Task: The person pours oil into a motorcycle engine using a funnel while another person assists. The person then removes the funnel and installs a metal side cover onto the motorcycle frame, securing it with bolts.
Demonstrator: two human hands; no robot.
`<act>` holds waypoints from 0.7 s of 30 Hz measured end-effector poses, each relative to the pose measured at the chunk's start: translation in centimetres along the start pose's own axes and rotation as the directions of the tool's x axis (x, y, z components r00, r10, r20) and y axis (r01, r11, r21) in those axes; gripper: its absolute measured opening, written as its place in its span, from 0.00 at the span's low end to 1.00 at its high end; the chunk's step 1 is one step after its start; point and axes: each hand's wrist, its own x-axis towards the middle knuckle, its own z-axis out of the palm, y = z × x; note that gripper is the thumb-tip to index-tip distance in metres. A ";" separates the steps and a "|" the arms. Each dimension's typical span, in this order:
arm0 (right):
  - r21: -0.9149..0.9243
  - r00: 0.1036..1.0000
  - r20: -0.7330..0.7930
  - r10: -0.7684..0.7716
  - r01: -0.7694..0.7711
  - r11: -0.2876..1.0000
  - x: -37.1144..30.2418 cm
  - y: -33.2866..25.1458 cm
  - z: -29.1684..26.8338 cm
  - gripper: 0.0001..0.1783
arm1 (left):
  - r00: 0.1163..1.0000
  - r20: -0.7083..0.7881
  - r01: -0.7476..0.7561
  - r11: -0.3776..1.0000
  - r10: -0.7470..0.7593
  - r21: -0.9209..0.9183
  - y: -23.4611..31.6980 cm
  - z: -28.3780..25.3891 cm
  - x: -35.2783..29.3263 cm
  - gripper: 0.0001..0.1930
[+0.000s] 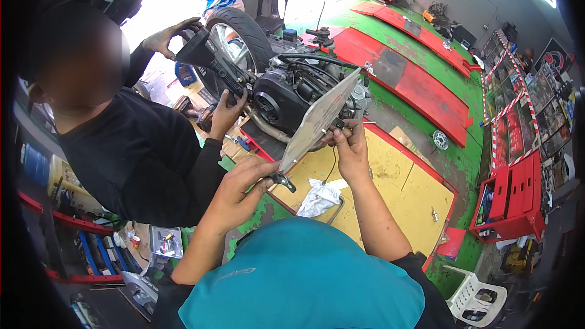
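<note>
A pale, flat, see-through plate (317, 119) is held up on a slant in front of me. My left hand (244, 187) is closed at its lower left corner, where a black curved piece (282, 181) sticks out by my fingers. My right hand (350, 146) pinches the plate's right edge, beside a small black piece (337, 123). Some of my right fingers are hidden behind the plate. Below it hangs a thin dark cable (334, 161). Just beyond the plate is a motorcycle engine (274, 94) with its wheel (244, 33), partly covered by the plate.
On my left a co-worker in black (134, 146) holds a black part (198, 52) near the wheel. A white rag (320, 198) lies on the yellow work surface (390, 176). Red ramps (396, 85) stand beyond. At right are a red tool cabinet (512, 198) and a white chair (475, 292).
</note>
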 end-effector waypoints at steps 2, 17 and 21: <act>-0.009 1.000 0.005 -0.008 0.008 1.000 0.0 -0.1 0.1 0.16 | 1.000 -0.002 -0.012 1.000 0.012 0.009 0.0 0.0 0.0 0.20; -0.065 0.992 -0.058 0.116 -0.120 0.991 -4.4 2.1 -1.3 0.16 | 0.988 0.032 0.149 0.988 -0.148 -0.028 -1.9 1.4 -1.6 0.34; -0.062 0.988 -0.119 0.100 -0.108 0.992 -5.0 1.9 -0.9 0.15 | 0.989 0.013 0.149 0.988 -0.149 -0.025 -3.4 1.5 -1.8 0.34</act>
